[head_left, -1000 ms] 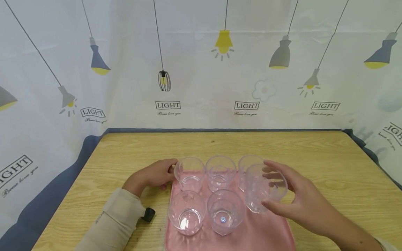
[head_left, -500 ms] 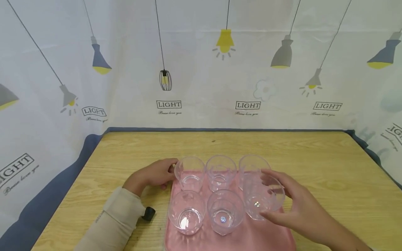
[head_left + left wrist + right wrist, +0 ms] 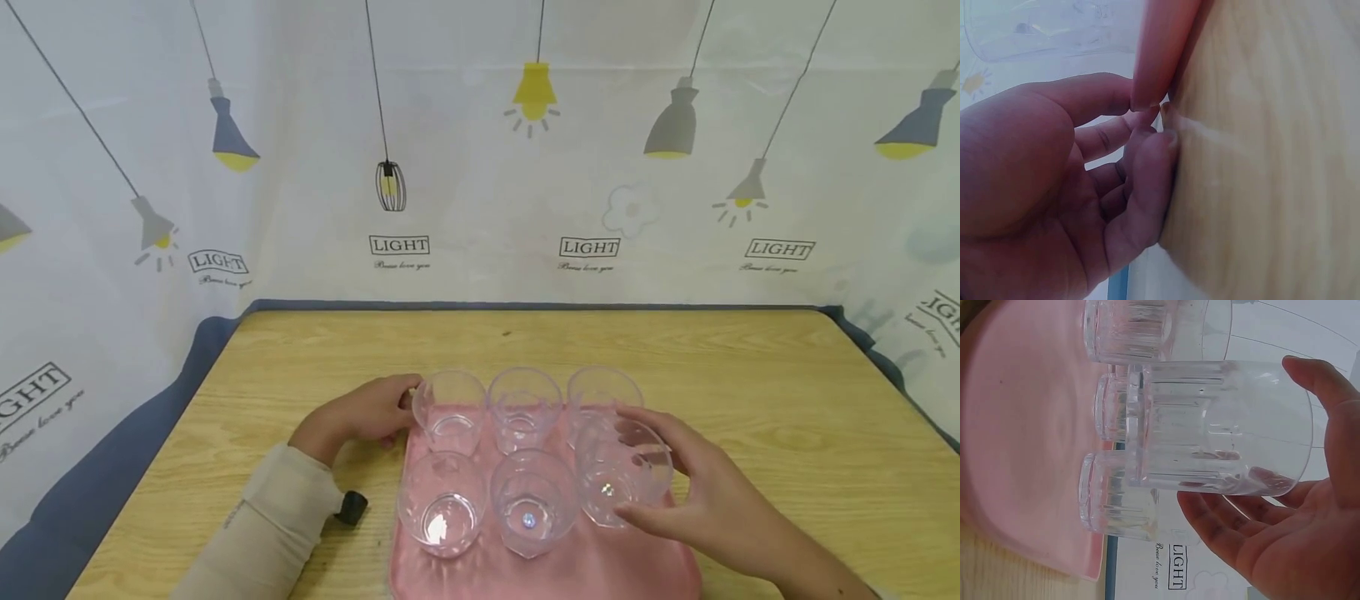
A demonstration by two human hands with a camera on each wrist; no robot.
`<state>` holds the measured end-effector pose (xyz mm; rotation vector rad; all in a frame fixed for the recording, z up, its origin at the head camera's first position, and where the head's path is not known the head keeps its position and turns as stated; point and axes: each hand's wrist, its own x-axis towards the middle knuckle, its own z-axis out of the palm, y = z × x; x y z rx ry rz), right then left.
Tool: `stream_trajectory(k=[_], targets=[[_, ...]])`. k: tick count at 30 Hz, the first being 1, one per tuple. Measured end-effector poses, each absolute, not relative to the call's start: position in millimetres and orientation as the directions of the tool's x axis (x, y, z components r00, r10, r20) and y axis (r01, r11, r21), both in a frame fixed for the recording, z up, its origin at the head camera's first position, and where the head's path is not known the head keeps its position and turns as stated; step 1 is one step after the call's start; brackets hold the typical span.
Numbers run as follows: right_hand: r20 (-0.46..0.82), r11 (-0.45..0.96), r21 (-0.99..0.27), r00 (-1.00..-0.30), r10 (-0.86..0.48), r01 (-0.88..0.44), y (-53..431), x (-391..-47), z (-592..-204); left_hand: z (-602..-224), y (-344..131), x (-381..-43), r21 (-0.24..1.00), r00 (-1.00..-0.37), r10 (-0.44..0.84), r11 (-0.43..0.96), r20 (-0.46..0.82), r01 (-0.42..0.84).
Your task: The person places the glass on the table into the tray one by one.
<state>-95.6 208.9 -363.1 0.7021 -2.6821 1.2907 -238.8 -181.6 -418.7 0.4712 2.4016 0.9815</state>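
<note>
My right hand (image 3: 712,483) grips a clear plastic cup (image 3: 1210,425) from its right side, thumb near the rim and fingers along the far wall. In the right wrist view its base hangs slightly above the pink tray (image 3: 570,575). My left hand (image 3: 367,412) holds the tray's back left edge, thumb and fingertips against it in the left wrist view. Beside the gripped cup stands another clear cup (image 3: 534,500), and a front left cup (image 3: 442,500) is further along. Behind them a left cup (image 3: 450,408), a middle cup (image 3: 523,408) and a right cup (image 3: 596,387) form the back row.
The tray lies on a wood-grain table (image 3: 300,350). A white curtain (image 3: 480,200) printed with lamps surrounds the table's back and sides. A small black piece (image 3: 351,508) sits at the left cuff. Bare table extends behind the tray and on both sides.
The gripped cup has moved down and slightly left with my right hand, toward the front middle cup. My left hand has stayed at the tray's edge.
</note>
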Motion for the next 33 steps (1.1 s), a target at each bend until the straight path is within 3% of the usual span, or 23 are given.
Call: stream_trajectory(k=[17,33], targets=[[0.101,0.643,-0.7,-0.935,-0.34,-0.31,204,-92,-368,-424,-193,-231,0.721,-0.83,0.452,0.687,-0.328,0.089],[0.001,0.565,-0.771,-0.887,-0.461,-0.295,211,-99,-371,-422,-193,-233,0.72,-0.825,0.473,0.683,-0.308,0.123]])
